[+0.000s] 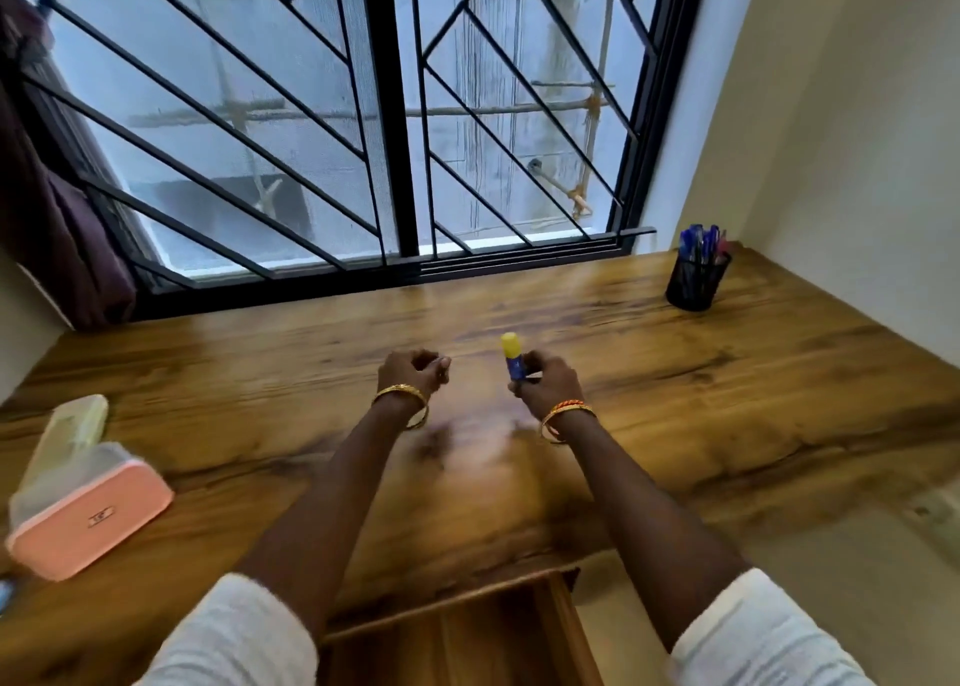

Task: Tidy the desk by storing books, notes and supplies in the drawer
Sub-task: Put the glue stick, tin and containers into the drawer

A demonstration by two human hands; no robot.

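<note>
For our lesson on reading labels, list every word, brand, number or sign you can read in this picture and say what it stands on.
None can be read.
Pink box: a small dark emblem on its front, too blurred to read.
Glue stick, held in the right hand: blue body, yellow cap, no print legible.
Pen holder: no label shows.

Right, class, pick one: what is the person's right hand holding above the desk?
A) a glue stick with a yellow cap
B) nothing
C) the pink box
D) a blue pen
A: the right hand grips a blue glue stick with a yellow cap, held upright above the wooden desk.
</note>
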